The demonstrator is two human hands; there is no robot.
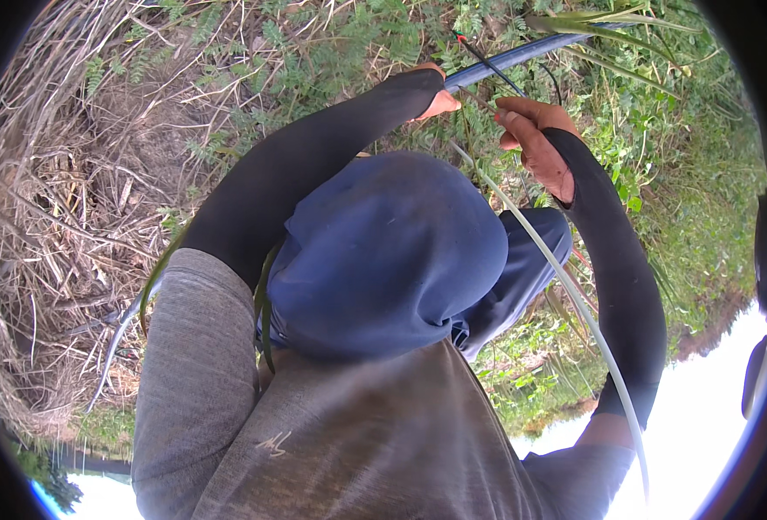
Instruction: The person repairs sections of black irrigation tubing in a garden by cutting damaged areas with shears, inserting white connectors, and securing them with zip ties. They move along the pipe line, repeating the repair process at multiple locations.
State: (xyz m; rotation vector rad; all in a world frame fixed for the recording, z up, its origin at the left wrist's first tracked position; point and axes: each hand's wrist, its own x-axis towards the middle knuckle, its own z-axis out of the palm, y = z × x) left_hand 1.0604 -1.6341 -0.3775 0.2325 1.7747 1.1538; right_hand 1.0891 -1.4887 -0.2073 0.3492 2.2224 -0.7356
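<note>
My left hand (435, 100), in a black sleeve, is closed round a blue-grey pipe (518, 55) that slants up to the right, its fingers partly hidden. Just right of it, my right hand (531, 139) pinches a thin brownish piece (479, 101), too small to make out clearly, below the pipe. A thin black tube (487, 65) with a red tip crosses the pipe. Long green leaves (617, 65) lie by the pipe's upper end, and a long pale leaf (557, 269) runs down beside my right arm.
My blue-trousered knees (383, 251) are bent beneath my arms. Dry twigs and straw (80, 225) cover the ground at left. Low green plants (661, 165) grow ahead and at right. A dark object (760, 251), unclear, sits at the far right rim.
</note>
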